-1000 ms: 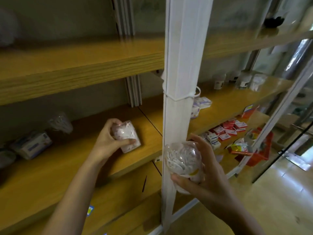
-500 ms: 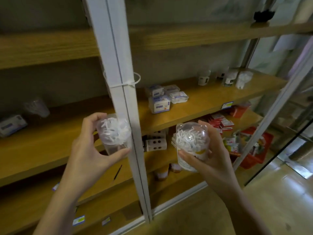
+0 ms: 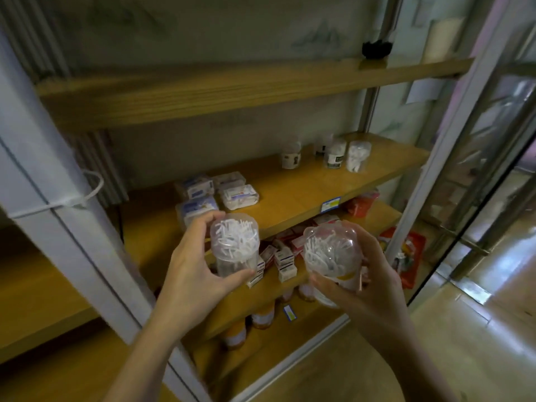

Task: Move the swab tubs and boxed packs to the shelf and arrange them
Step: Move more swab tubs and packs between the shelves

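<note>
Two clear swab tubs filled with white swabs, held in front of the shelving. The left tub point(image 3: 234, 245) is cylindrical, flat-lidded and upright, gripped in the left hand point(image 3: 191, 269). The right tub point(image 3: 330, 253) is dome-lidded with an orange band near its base, tilted slightly, gripped in the right hand point(image 3: 368, 288). Boxed packs point(image 3: 239, 196), white and some with blue print, lie clustered at the left of the middle shelf point(image 3: 304, 190). Further tubs point(image 3: 359, 156) stand upright near its right end.
</note>
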`<state>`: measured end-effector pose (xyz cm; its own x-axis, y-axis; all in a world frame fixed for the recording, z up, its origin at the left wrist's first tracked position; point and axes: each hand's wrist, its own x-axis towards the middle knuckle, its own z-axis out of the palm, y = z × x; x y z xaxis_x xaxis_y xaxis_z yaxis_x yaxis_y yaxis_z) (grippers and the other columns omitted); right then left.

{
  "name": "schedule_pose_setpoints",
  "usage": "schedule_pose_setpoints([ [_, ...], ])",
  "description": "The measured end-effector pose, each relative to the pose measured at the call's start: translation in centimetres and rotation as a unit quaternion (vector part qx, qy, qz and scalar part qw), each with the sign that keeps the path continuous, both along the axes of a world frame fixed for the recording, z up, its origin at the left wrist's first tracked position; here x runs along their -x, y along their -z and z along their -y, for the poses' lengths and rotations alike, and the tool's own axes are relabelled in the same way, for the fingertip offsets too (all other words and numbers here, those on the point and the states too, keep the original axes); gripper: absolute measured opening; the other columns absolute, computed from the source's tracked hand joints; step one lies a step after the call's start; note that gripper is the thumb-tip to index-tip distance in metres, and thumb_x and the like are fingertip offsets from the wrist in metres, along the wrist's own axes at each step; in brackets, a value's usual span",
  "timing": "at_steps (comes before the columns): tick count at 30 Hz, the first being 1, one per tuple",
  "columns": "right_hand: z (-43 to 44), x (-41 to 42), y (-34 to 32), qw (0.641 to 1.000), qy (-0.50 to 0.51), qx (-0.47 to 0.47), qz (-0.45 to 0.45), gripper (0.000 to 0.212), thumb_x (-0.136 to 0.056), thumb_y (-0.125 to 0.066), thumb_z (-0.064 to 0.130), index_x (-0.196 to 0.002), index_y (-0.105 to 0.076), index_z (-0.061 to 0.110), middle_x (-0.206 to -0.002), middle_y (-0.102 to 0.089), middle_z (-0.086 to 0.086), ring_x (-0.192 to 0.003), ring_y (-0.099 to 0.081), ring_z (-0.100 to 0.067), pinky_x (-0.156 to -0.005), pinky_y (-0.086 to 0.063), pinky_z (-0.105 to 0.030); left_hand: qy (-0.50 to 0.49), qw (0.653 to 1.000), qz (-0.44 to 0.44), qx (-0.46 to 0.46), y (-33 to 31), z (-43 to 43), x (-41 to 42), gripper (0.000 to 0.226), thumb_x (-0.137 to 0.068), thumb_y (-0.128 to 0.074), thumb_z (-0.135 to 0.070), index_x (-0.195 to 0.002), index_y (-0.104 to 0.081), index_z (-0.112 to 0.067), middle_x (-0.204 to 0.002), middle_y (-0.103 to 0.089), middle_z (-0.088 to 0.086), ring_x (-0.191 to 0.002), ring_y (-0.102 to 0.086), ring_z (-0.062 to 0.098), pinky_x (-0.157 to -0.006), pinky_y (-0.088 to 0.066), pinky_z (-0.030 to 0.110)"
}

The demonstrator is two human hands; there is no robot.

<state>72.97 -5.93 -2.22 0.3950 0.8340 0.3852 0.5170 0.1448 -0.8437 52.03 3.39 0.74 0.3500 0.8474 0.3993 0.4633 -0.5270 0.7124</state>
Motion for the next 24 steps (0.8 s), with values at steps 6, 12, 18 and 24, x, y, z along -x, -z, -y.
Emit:
schedule_pose_setpoints([
  [6, -5.1, -5.6, -0.4, 1.0, -0.018, 0.009, -0.008, 0.077, -0.056, -0.072, 0.055, -0.126, -0.041, 0.042, -0.122, -0.053, 0.014, -0.112, -0.052, -0.003, -0.086, -0.053, -0.039, 0.0, 1.0, 0.005, 0.013, 0.3, -5.4, -6.0, 0.081, -0.057, -0.084, -0.028, -0.121, -0.035, -0.035, -0.121, -0.047, -0.014, -0.112, -0.045, 0.006, -0.093, -0.04, 0.025],
  [12, -10.6, -9.8, -0.4, 0.998, -0.03, 0.045, -0.033, 0.081, -0.053, -0.074, 0.059, -0.124, -0.04, 0.046, -0.122, -0.053, 0.016, -0.109, -0.054, -0.003, -0.085, -0.054, -0.04, -0.013, 1.0, 0.012, 0.02, 0.7, -11.0, -10.2, 0.081, -0.057, -0.085, -0.028, -0.121, -0.036, -0.038, -0.122, -0.048, -0.015, -0.114, -0.044, 0.007, -0.095, -0.039, 0.031],
  [18, -14.5, -13.5, 0.0, 0.996, -0.038, 0.037, -0.068, 0.072, -0.061, -0.081, 0.038, -0.121, -0.042, 0.047, -0.115, -0.057, 0.02, -0.104, -0.059, -0.003, -0.082, -0.056, -0.037, -0.03, 0.999, 0.018, 0.026, 1.3, -14.7, -14.4, 0.082, -0.057, -0.085, -0.025, -0.122, -0.037, -0.038, -0.121, -0.049, -0.016, -0.115, -0.044, 0.008, -0.094, -0.04, 0.03],
  [24, -17.6, -17.5, 0.5, 0.992, -0.066, 0.033, -0.098, 0.066, -0.064, -0.083, 0.026, -0.116, -0.047, 0.044, -0.109, -0.063, 0.018, -0.101, -0.061, -0.003, -0.085, -0.054, -0.037, -0.055, 0.998, 0.006, 0.024, 1.7, -17.0, -18.6, 0.083, -0.058, -0.085, -0.023, -0.127, -0.038, -0.032, -0.119, -0.044, -0.017, -0.115, -0.042, 0.006, -0.095, -0.037, 0.028],
])
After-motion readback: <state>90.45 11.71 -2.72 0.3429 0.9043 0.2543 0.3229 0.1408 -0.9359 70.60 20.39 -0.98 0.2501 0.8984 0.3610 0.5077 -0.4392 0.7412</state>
